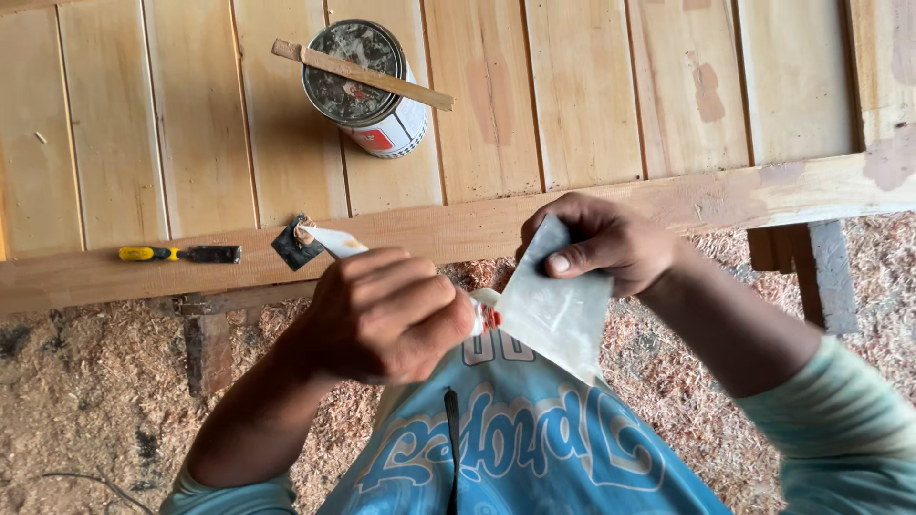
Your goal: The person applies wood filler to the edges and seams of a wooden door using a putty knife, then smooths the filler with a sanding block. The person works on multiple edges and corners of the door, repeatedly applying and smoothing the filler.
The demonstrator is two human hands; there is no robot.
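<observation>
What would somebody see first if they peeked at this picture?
Two hands in the middle: the right hand pinches a pale flat sheet, and the left hand grips a small putty-smeared tool. Behind them, on the wooden panel, stands a tin can with a stick across its top.

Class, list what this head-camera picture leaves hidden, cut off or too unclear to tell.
- Head view: the left hand closes over a pale tool; its handle is hidden by the fingers.
- Head view: the far side of the grey sheet in the right hand faces away.
- Head view: the tin contents are too murky to identify.
- Head view: the wooden panel is cut off by the frame edges.
</observation>
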